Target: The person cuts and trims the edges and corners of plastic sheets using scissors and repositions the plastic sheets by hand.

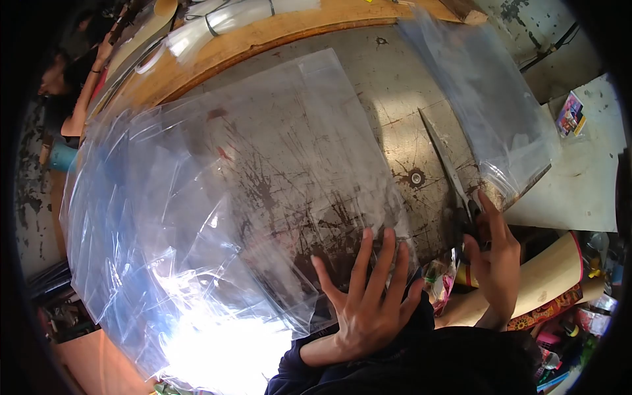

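Note:
A clear plastic sheet covers much of the worn metal tabletop, crumpled and shiny toward the left. My left hand lies on its near right edge with fingers spread, holding nothing. To the right is a pair of scissors, blades together and pointing away from me. My right hand is at their dark handles, thumb and index finger on either side. The handles are partly hidden and blurred, so the exact grip is hard to see.
More folded clear plastic lies at the right edge of the scratched table. Rolled material and mixed clutter sit below right. A wooden rim bounds the far side, with plastic rolls beyond. Another person's arm shows at upper left.

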A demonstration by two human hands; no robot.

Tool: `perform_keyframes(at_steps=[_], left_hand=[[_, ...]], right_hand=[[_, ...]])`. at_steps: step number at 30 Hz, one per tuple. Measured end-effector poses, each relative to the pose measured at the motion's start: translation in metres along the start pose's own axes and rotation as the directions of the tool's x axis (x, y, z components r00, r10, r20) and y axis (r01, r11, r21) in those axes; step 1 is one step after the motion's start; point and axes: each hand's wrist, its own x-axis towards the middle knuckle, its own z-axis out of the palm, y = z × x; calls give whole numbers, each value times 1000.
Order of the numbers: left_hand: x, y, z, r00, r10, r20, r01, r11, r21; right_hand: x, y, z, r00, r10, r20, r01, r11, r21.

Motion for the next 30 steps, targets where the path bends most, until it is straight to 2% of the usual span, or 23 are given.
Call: perform_keyframes(at_steps=[1,3,4,5,6,8,9,11,12,14,15,17,24,26,30], left_hand=[[0,0,-1,1000,-5,7,5,1000,-3],[1,-2,-2,1000,7,21,-7,1000,-25],[2,-4,-2,1000,8,24,-7,1000,-25],[2,-5,-3,999,40,11,-40,999,4],[2,-6,-4,997,73,-3,-73,997,34],[2,-8,-2,996,88,-2,-88,996,3],[3,-9,-1,995,103,0,-103,994,-30],[5,-12,3,992,117,-40,-120,990,-75],[5,-12,4,990,122,-73,-130,984,-120],[4,-11,8,985,126,-118,-137,987,-86],[3,-10,10,978,130,-165,-139,989,-49],[2,-11,14,970,138,-198,-146,989,-24],[1,-13,22,934,200,-294,-195,980,46],[1,-14,22,934,209,-292,-204,978,48],[0,-16,25,921,243,-303,-229,970,82]], right_hand=[[-3,4,-5,1000,5,7,-5,1000,-2],[-9,12,-14,985,0,171,-58,941,333],[-14,18,-3,995,-10,103,-49,831,553],[-20,14,-1,994,-7,105,-53,831,553],[-26,5,2,964,136,227,-257,679,687],[-39,8,13,968,15,250,-205,621,757],[-47,11,19,969,16,245,-202,619,759],[-56,13,25,922,52,383,-338,587,736],[-56,11,24,921,56,386,-343,587,733],[-56,4,22,851,88,517,-451,627,635],[-54,1,21,850,90,519,-454,626,634],[-52,-2,20,867,18,498,-368,696,616],[-59,-3,27,874,10,485,-318,768,557],[-60,-7,30,915,20,404,-241,830,504],[-59,-9,33,929,37,369,-225,848,481]])
